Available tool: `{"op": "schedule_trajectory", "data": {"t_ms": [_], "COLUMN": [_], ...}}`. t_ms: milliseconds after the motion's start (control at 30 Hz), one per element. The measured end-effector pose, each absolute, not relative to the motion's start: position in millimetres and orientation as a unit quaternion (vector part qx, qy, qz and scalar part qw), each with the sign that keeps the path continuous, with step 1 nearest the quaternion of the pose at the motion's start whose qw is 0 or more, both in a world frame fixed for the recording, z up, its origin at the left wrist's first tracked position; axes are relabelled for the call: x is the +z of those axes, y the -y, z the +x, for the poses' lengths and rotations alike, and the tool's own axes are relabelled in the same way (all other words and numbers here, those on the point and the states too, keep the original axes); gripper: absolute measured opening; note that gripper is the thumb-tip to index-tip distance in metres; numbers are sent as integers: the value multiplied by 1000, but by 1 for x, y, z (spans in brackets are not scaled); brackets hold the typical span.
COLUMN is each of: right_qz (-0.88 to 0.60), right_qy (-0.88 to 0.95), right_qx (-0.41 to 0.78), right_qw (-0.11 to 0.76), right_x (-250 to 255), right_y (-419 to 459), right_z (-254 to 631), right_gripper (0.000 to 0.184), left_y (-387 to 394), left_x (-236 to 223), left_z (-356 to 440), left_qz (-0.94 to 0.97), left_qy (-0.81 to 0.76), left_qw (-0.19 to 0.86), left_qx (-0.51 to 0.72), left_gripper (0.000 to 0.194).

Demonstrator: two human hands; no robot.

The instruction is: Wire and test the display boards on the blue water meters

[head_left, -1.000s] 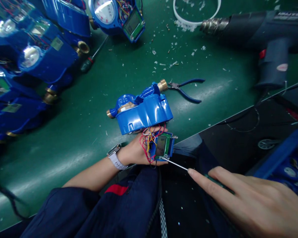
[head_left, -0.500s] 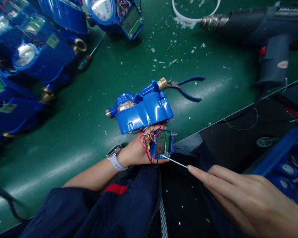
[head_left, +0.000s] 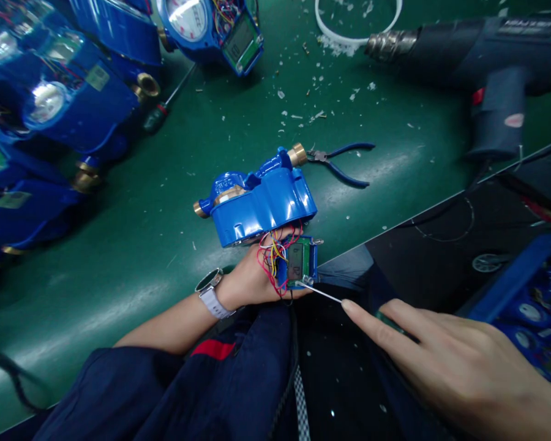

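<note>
A blue water meter (head_left: 261,205) with brass ends lies tilted on the green mat near the table's front edge. My left hand (head_left: 252,278), with a watch on the wrist, is closed around its small display module (head_left: 299,262), which hangs from the meter on red and yellow wires (head_left: 270,257). My right hand (head_left: 445,361) grips a thin screwdriver (head_left: 319,293), index finger stretched along the shaft. The metal tip touches the lower corner of the module.
Several more blue meters (head_left: 50,104) crowd the left and top left. Blue-handled pliers (head_left: 340,160) lie just right of the held meter. A dark heat gun (head_left: 468,55) and a white ring (head_left: 358,24) lie at the top right. A second screwdriver (head_left: 165,110) and white debris lie on the mat.
The meter, module and both hands have shifted slightly left and up in view. The screwdriver tip stays on the module's corner.
</note>
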State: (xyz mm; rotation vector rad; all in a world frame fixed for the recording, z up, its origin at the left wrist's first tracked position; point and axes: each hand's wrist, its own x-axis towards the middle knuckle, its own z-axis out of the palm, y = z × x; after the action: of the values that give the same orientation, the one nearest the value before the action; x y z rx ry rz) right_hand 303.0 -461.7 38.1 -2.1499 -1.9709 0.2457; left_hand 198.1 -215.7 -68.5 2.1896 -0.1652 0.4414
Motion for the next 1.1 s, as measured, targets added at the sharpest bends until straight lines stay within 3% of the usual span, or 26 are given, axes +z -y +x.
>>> {"op": "schedule_trajectory", "data": {"t_ms": [67,267,500,700,900,1100], "right_qz": [-730,-753,-741,-746,-715,-713], "right_qy": [672,541,655,568,692,700], "right_qx": [72,274,76,252,59,33], "right_qw": [101,255,125,238,81,31], "right_x": [38,28,14,13,36,51], "right_y": [461,460,470,461,462,455], "right_z": [303,301,303,304,315,313], "right_gripper": [58,35,48,36,56,68], "left_y": [216,215,214,215,214,214], "left_x": [-68,-69,-67,-69,-69,-71], "left_z": [198,198,199,199,200,200], "left_qz": [881,885,885,882,890,881], "left_qy": [59,56,64,64,75,69], "left_qw": [436,429,424,436,415,434], "left_qx": [176,172,182,164,172,173], "left_gripper": [83,85,83,85,84,84]}}
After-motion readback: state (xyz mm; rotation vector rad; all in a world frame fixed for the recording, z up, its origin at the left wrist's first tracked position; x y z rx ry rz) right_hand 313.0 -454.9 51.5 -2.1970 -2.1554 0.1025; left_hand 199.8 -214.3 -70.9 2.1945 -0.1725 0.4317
